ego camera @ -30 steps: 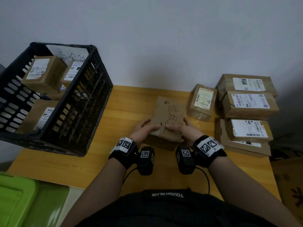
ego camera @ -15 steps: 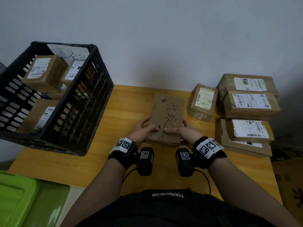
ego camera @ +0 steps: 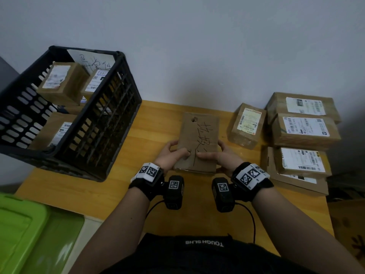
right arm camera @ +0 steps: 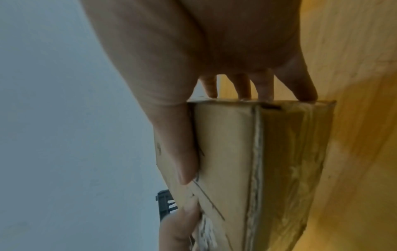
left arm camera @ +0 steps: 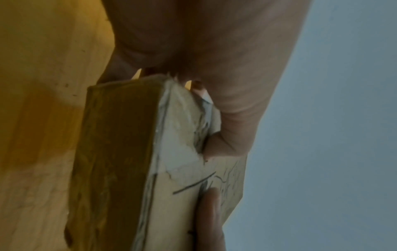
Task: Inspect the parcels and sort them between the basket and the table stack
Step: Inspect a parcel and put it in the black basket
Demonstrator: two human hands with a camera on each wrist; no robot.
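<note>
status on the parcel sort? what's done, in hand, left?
Done: at least three labelled parcels lie in the black basket, and several sit stacked on the table at right. In hand: the left hand and right hand hold a handwritten cardboard parcel over the table, not yet placed. Left: a lone parcel beside the stack may still need sorting.
</note>
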